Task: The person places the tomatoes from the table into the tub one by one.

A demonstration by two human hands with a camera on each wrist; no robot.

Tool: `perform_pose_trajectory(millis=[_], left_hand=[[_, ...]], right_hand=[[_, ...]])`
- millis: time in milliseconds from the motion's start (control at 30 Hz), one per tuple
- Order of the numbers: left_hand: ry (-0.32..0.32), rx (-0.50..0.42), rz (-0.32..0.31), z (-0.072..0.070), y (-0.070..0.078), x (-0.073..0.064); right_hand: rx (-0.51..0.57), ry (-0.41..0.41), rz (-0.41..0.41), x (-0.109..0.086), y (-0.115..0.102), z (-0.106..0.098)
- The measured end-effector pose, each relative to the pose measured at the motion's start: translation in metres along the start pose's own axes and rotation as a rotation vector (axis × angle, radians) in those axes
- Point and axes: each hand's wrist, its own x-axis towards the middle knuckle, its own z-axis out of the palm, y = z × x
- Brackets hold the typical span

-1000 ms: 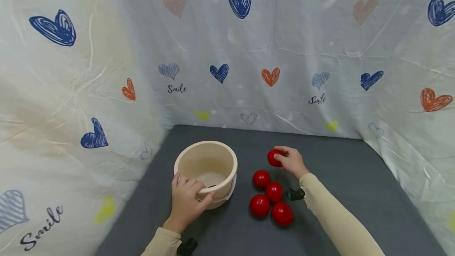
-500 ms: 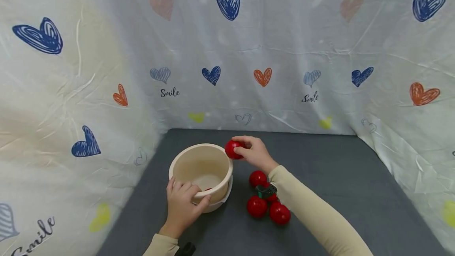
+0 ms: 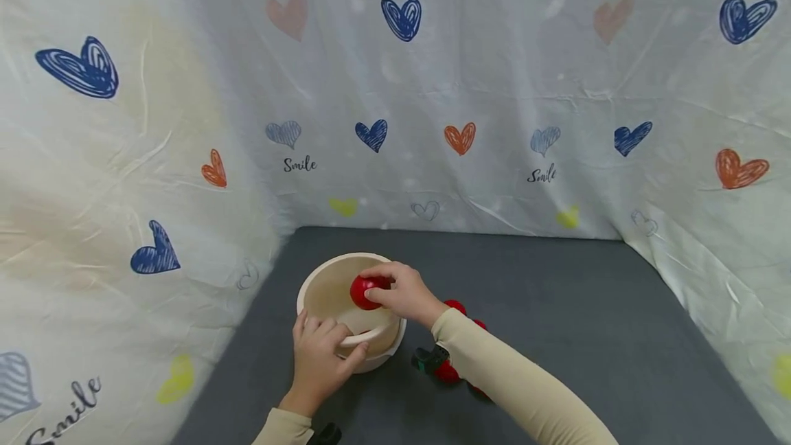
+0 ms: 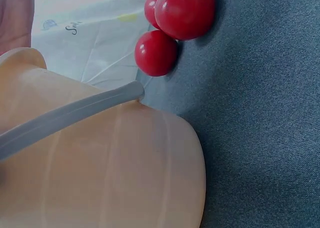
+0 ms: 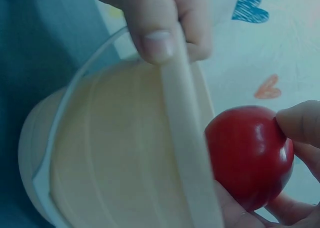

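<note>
Curtain [image 3: 494, 74] printed with hearts, hung behind and beside dark grey tabletop [image 3: 556, 307]. On it, cream bucket [image 3: 327, 297], pale handle [image 4: 75, 116] down along its side. At the near rim, left hand [image 3: 323, 359], gripping with thumb outside and fingers over the edge. At the bucket's mouth, right hand [image 3: 404, 292], pinching a red ball [image 3: 364, 293] between thumb and fingers; ball in or just above the opening, depth hard to tell. Right of the bucket, other red balls [image 4: 156, 53] on the tabletop.
</note>
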Motion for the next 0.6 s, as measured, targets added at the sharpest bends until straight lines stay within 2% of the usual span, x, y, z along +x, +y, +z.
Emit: perform_pose_trajectory(millis=[200, 433, 600], left_hand=[[0.003, -0.025, 0.006, 0.002, 0.002, 0.002], [0.011, -0.007, 0.007, 0.002, 0.002, 0.000], [0.019, 0.000, 0.011, -0.002, 0.002, -0.001]], right_hand=[[-0.047, -0.023, -0.015, 0.001, 0.002, 0.007], [-0.209, -0.051, -0.081, 0.003, -0.001, 0.014], [-0.280, -0.097, -0.138, 0.007, -0.002, 0.020]])
